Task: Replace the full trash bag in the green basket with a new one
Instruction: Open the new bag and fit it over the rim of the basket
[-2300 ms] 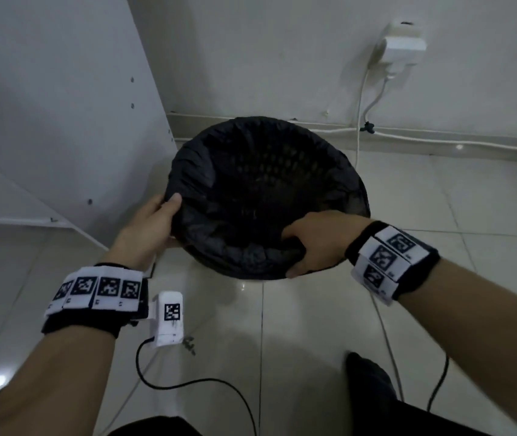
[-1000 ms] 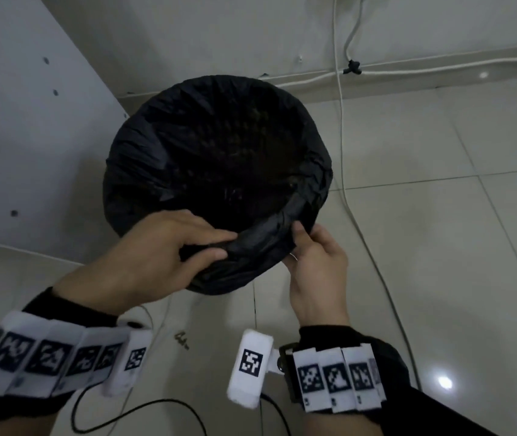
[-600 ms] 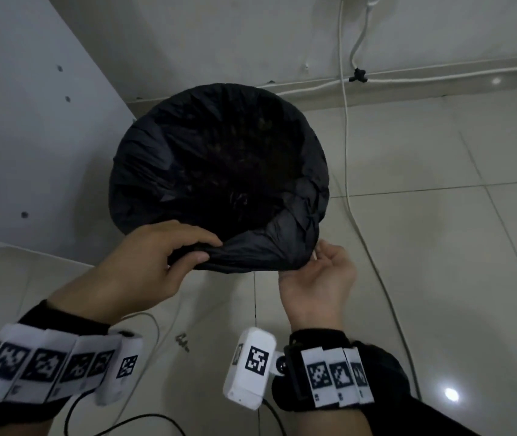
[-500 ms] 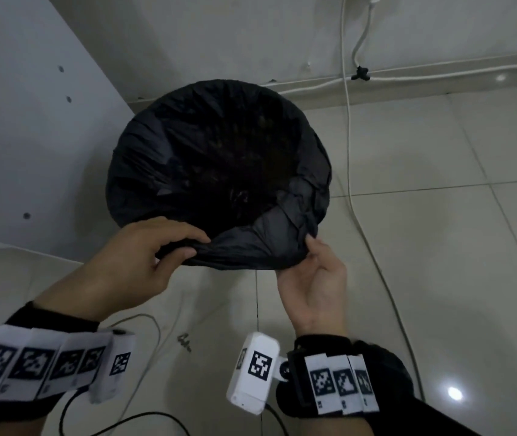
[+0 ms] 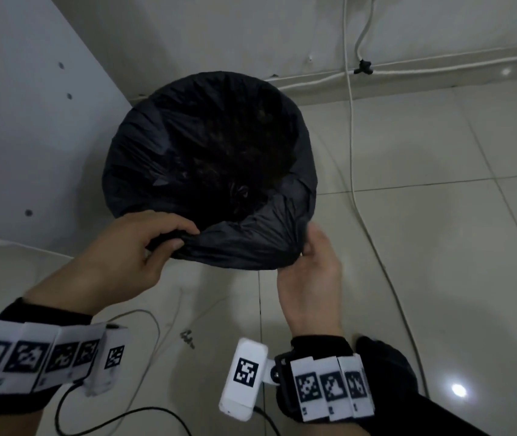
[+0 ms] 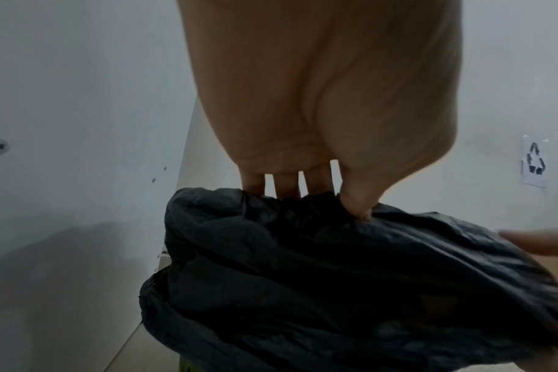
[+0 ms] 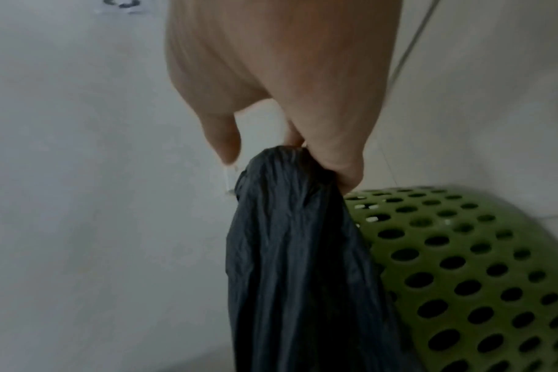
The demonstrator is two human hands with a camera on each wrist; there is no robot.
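A black trash bag (image 5: 210,152) lines the green basket, whose perforated wall (image 7: 462,264) shows only in the right wrist view. In the head view the bag hides the basket. The bag's near edge is off the rim and bunched between my hands. My left hand (image 5: 178,239) grips the near-left edge, fingers curled over it and thumb (image 6: 357,206) pressed on the plastic (image 6: 335,276). My right hand (image 5: 306,243) pinches the gathered near-right edge (image 7: 290,201) beside the basket. Dark contents lie deep in the bag.
The basket stands on a tiled floor (image 5: 424,247) in a corner, with a white cabinet panel (image 5: 30,121) to its left and the wall behind. White cables (image 5: 353,136) run down the wall and across the floor. A black cable (image 5: 118,420) and my dark foot (image 5: 386,363) are near me.
The bag's near edge has come off the basket rim and bunched up. My right hand, which was open under the edge, now pinches it; the left keeps its grip.
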